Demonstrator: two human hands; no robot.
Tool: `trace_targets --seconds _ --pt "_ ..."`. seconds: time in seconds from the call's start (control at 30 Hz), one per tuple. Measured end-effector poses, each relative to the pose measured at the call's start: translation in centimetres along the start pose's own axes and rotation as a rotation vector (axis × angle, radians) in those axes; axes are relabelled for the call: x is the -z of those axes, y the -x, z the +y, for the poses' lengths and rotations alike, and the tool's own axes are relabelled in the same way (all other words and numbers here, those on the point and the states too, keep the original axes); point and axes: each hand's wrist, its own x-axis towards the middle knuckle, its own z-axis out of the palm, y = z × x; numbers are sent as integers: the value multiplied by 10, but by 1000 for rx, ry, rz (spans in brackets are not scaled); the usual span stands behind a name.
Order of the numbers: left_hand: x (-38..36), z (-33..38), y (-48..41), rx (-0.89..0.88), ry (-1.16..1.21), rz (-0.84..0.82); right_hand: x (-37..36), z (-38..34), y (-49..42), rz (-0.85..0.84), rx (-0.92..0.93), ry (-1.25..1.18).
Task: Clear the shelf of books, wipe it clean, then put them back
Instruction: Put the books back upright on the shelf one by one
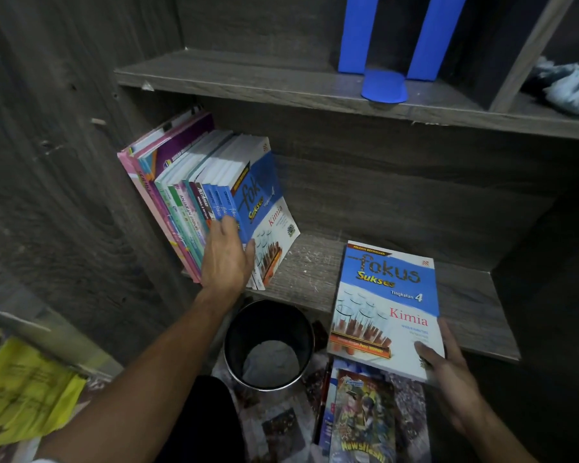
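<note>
Two bare forearms, a left forearm [154, 355] from 7 o'clock and a right forearm [492, 432] from 5 o'clock, end in a bare left hand [226, 259] and a dimmer, slightly blurred bare right hand [448, 372]. A thin white fabric sliver [42, 460], perhaps a sleeve edge, shows at 7 o'clock.

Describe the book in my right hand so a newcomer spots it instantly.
Start at the dark wooden lower shelf. Over its right front edge is a blue and white Fokus Sukses Kimia book, gripped at its corner by the right hand. Its twin stands in the leaning row at left; this one is alone, cover up.
</note>
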Motion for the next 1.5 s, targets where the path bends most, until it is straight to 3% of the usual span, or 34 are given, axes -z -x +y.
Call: trace_targets --seconds 0.17,0.4,0.47,0.7,0.93,1.2,1.5 --pt "-23 4 35 70 108 -60 1 1 0 2 12 32" --pt "-84 59 87 187 467 -695 5 2 -5 -19 5 -38" --pt "-97 72 94 221 522 -811 4 2 -5 -25 0 -52" --pt "-109 85 81 298 501 -932 16 2 -12 -79 4 -152" --pt "-93 76 73 532 787 -1224 20 7 -24 -11 63 -85" --pt "-78 60 73 562 850 -1238 21 8 -27 -37 55 102" --pt "-91 92 50 663 769 -1286 24 8 -27 -26 21 68"
